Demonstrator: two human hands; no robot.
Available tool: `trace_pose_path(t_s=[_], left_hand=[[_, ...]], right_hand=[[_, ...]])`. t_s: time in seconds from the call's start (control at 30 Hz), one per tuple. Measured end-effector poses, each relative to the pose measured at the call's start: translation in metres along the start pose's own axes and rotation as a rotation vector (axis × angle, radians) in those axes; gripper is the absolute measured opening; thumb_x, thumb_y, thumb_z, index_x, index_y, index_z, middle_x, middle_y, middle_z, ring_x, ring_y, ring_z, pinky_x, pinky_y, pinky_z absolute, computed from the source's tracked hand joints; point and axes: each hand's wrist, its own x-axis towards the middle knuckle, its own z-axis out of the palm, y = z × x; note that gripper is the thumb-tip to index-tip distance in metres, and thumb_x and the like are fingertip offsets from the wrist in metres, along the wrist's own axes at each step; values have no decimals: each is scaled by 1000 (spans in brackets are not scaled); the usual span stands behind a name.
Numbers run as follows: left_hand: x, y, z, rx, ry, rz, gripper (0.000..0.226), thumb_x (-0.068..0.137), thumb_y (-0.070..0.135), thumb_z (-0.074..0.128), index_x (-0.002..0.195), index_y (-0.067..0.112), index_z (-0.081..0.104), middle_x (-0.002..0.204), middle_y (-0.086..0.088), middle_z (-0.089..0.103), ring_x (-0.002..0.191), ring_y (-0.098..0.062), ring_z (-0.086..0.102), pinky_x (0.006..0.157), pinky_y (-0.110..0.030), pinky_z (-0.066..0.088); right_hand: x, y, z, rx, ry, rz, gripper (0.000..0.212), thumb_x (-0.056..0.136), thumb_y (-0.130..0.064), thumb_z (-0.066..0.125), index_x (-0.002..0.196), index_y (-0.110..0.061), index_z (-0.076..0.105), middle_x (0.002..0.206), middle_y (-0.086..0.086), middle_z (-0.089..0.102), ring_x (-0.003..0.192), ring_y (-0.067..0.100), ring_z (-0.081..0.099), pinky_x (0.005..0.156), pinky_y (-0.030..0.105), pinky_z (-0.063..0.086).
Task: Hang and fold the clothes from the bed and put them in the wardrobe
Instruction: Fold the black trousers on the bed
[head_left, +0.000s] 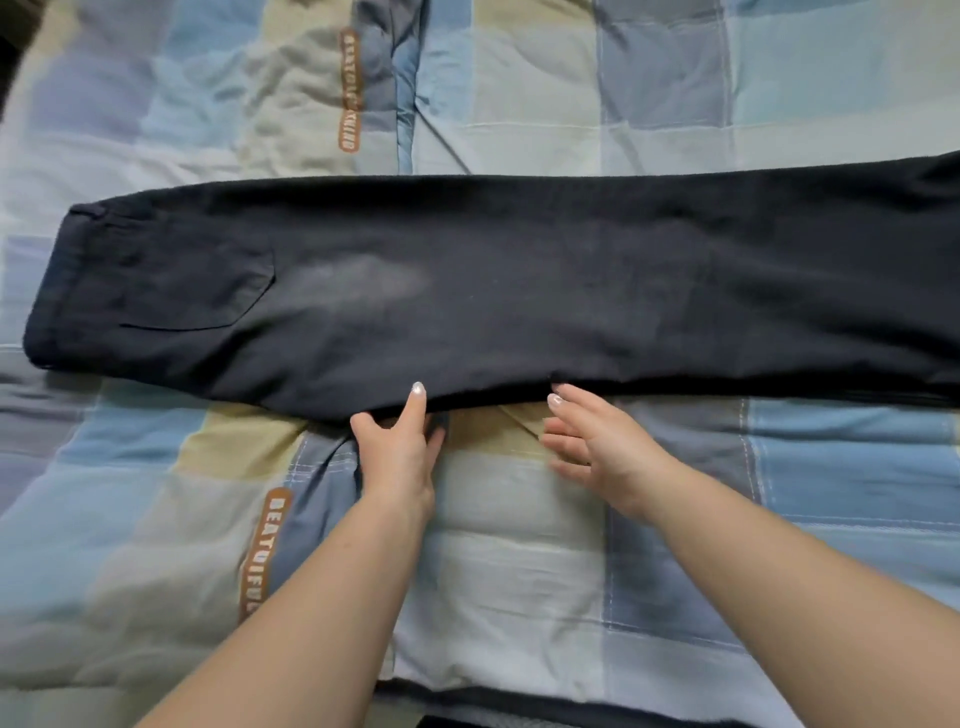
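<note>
A pair of dark navy trousers (493, 291) lies flat across the bed, folded lengthwise, with the waistband and a back pocket at the left and the legs running off the right edge of the view. My left hand (400, 447) is at the near edge of the trousers by the crotch; its thumb lies on top of the cloth and the fingers are tucked under the edge. My right hand (592, 447) hovers just beside that near edge with straight, spread fingers, the fingertips touching or almost touching the cloth.
The bed is covered by a quilt (779, 493) in blue, grey and cream patches with brown lettered labels. A strip of another dark garment (519, 712) shows at the bottom edge of the view.
</note>
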Motion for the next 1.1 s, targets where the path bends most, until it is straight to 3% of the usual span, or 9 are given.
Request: trace_pose_path(t_s=[0.17,0.3,0.43,0.6,0.7,0.77,0.93,1.03,1.1], left_hand=[[-6,7,-38,163,-48,125,52,89,9,63,128,29,35,130,-5,51,109,-20,62,78,-30,57],[-9,21,-72,283,-167,142,78,92,-3,49,151,34,12,110,7,61,91,-11,66,90,-39,54],[4,43,-112,468,-305,203,70,86,-2,46,136,46,38,103,10,66,88,-10,66,88,-41,55],[29,79,-149,319,-228,82,31,94,1,50,104,29,58,104,-2,61,79,-10,64,69,-26,55],[57,94,-164,170,-111,-73,24,95,17,57,118,16,52,106,-4,59,89,-11,62,77,-32,56],[75,104,-166,50,-134,-179,42,94,28,59,130,15,44,118,-2,58,104,-15,60,82,-36,55],[110,117,-157,-117,-73,-269,33,91,23,65,121,16,52,123,-3,64,104,-15,64,76,-33,55],[134,125,-159,-168,36,-263,49,86,11,70,128,13,46,124,-7,63,108,-22,64,79,-38,56],[146,129,-161,-164,80,-258,55,83,9,72,130,13,44,124,-7,63,109,-23,63,78,-39,57]], right_hand=[[14,16,97,-434,-7,-303,42,93,-19,56,134,-23,50,80,-3,54,68,9,48,69,23,41],[26,20,160,-931,93,-519,35,88,-34,58,121,-19,60,95,6,60,94,24,56,79,31,43],[34,25,200,-1165,342,-945,36,79,-43,55,89,-12,70,86,16,57,85,36,56,72,38,45],[34,30,226,-500,45,-380,33,80,-34,72,100,-10,62,85,-4,64,78,12,59,68,25,45],[23,30,223,-118,36,-274,19,88,-27,66,79,-15,54,45,-16,44,42,1,38,42,15,30],[18,37,217,-246,81,-236,34,90,-29,63,64,-16,45,42,-10,32,41,9,29,43,22,26],[-3,57,207,-598,232,-237,43,87,-30,65,53,-19,42,47,-7,42,51,15,39,54,28,31],[-28,64,211,-641,248,-386,27,87,-26,66,65,-31,51,53,-15,49,53,6,48,55,15,37],[-36,65,214,-640,340,-511,11,86,-22,67,87,-32,63,81,-21,60,69,-1,56,65,8,41]])
